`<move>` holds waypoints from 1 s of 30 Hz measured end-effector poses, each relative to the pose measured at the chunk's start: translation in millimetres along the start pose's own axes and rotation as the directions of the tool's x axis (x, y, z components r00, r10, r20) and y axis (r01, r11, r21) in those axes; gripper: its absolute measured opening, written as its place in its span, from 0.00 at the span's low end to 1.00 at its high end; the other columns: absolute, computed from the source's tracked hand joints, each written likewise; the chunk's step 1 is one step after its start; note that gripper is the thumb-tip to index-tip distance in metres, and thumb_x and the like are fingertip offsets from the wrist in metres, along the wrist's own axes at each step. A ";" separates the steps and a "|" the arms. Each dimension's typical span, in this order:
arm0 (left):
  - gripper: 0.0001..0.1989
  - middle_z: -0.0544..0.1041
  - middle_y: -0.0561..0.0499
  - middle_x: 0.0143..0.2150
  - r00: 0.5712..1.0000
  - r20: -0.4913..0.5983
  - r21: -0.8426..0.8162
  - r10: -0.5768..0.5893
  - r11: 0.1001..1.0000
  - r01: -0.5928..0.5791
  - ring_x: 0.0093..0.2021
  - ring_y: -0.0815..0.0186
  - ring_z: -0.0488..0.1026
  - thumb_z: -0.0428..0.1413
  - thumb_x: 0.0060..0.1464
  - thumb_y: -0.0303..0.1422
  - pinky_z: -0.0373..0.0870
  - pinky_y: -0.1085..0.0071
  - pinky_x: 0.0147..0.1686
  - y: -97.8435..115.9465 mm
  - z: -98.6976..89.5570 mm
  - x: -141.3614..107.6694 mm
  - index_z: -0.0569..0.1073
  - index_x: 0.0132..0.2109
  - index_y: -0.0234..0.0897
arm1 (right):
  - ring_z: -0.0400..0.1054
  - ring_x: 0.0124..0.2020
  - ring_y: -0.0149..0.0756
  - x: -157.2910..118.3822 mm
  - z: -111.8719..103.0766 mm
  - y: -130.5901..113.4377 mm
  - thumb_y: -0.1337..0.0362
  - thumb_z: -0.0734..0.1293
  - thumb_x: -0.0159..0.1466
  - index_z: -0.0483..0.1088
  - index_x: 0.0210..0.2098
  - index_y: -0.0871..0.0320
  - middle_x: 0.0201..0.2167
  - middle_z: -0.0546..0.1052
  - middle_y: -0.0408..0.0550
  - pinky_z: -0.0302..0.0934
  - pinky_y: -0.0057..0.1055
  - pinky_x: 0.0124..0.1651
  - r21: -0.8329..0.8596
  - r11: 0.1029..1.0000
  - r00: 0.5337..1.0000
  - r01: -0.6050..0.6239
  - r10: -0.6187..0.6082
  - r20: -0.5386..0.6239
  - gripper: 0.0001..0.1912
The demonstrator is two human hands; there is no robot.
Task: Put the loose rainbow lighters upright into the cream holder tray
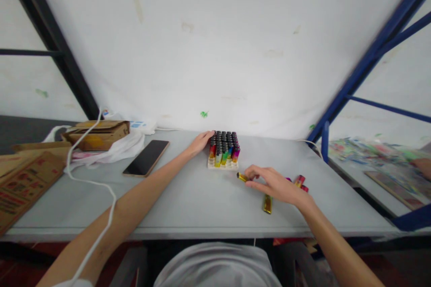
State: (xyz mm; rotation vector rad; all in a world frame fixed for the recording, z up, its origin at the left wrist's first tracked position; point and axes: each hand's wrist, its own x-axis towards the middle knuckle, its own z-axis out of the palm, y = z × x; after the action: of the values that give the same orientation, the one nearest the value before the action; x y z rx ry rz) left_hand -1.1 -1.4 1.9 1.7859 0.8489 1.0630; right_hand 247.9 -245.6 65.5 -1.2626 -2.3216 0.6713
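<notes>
Many upright lighters (225, 147) with black tops and shiny coloured bodies stand packed in a white tray (222, 167); the front of the tray shows bare slots. My left hand (202, 140) is at the tray's back left corner, fingers closed against the outer lighters, its fingertips partly hidden. Just right of the tray's front, my right hand (266, 181) pinches a gold lighter (241, 177) between thumb and fingers, tilted above the table. Below this hand lies another gold lighter (267, 204). Red lighters (299, 181) and a purple one, partly covered, lie behind my right wrist.
A phone (147, 158) lies left of my left forearm. Farther left are cardboard boxes (101, 136), a white plastic bag (126, 148) and a white cable (109, 206) crossing over my arm. Blue frame bars (357, 76) stand at right, with another person's hand (422, 168) beyond.
</notes>
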 end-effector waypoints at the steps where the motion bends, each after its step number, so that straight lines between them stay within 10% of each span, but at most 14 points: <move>1: 0.28 0.82 0.44 0.51 1.000 -0.001 0.000 -0.001 1.000 0.001 0.56 0.52 0.73 0.51 0.57 0.54 0.62 0.59 0.63 0.2 0.1 -0.2 0.80 0.46 0.34 | 0.72 0.39 0.37 6.0 -2.9 1.2 0.52 0.60 0.73 0.68 0.51 0.54 0.37 0.78 0.46 0.64 0.35 0.47 0.072 0.997 1.000 -0.012 0.014 -0.024 0.15; 9: 0.28 0.82 0.45 0.50 1.000 -0.001 -0.008 -0.006 1.000 0.006 0.55 0.54 0.73 0.50 0.57 0.54 0.63 0.60 0.61 -0.5 0.7 -0.8 0.79 0.45 0.35 | 0.58 0.26 0.28 74.0 -16.0 14.0 0.48 0.73 0.61 0.75 0.40 0.58 0.28 0.70 0.41 0.54 0.29 0.30 0.506 0.856 0.911 0.104 0.122 -0.393 0.19; 21: 0.28 0.82 0.45 0.50 1.000 -0.001 -0.013 -0.022 1.000 0.022 0.55 0.53 0.73 0.51 0.57 0.55 0.63 0.59 0.61 1.3 0.0 -1.8 0.80 0.45 0.35 | 0.56 0.20 0.27 80.0 2.4 16.1 0.37 0.66 0.63 0.62 0.35 0.54 0.23 0.62 0.36 0.56 0.26 0.22 0.833 0.552 0.947 0.040 0.245 -0.208 0.26; 25: 0.28 0.82 0.45 0.50 1.000 -0.007 -0.006 -0.014 1.000 0.014 0.55 0.53 0.72 0.50 0.57 0.55 0.62 0.59 0.62 2.8 0.1 -2.7 0.80 0.45 0.35 | 0.41 0.16 0.22 83.3 9.9 13.7 0.38 0.67 0.62 0.59 0.31 0.54 0.19 0.50 0.31 0.38 0.21 0.18 0.807 0.591 0.915 0.011 0.320 -0.247 0.27; 30: 0.29 0.81 0.44 0.50 1.000 0.004 0.004 -0.018 1.000 0.018 0.54 0.54 0.73 0.50 0.57 0.55 0.64 0.60 0.60 -1.6 -0.2 -0.5 0.79 0.45 0.34 | 0.42 0.15 0.24 87.8 21.7 21.5 0.38 0.65 0.62 0.54 0.23 0.53 0.15 0.51 0.33 0.38 0.25 0.17 0.670 0.742 0.854 -0.032 0.369 -0.367 0.28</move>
State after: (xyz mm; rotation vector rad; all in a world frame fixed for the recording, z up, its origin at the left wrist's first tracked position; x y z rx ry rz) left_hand -1.7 -1.2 0.3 1.7799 0.8637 1.0466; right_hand 205.6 -165.0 46.4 -1.1751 -1.3585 0.9902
